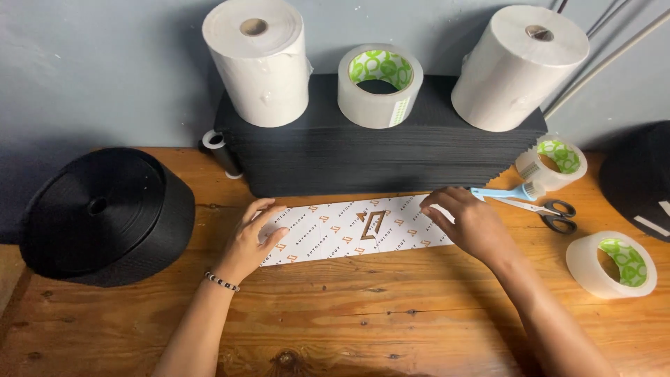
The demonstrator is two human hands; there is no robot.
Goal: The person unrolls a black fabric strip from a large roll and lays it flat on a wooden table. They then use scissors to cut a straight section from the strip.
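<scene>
Wooden table, grey wall

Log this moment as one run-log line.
left hand: on strip's left end | right hand: on right end | strip: flat on table | scissors: right

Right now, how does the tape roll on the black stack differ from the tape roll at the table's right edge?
The tape roll on the black stack stands raised between two white paper rolls, while the tape roll at the right edge lies low on the wooden table. The first looks opaque whitish; the second looks more translucent. The first sits behind the hands, the second right of the right hand. Both have green-patterned cores.
</scene>
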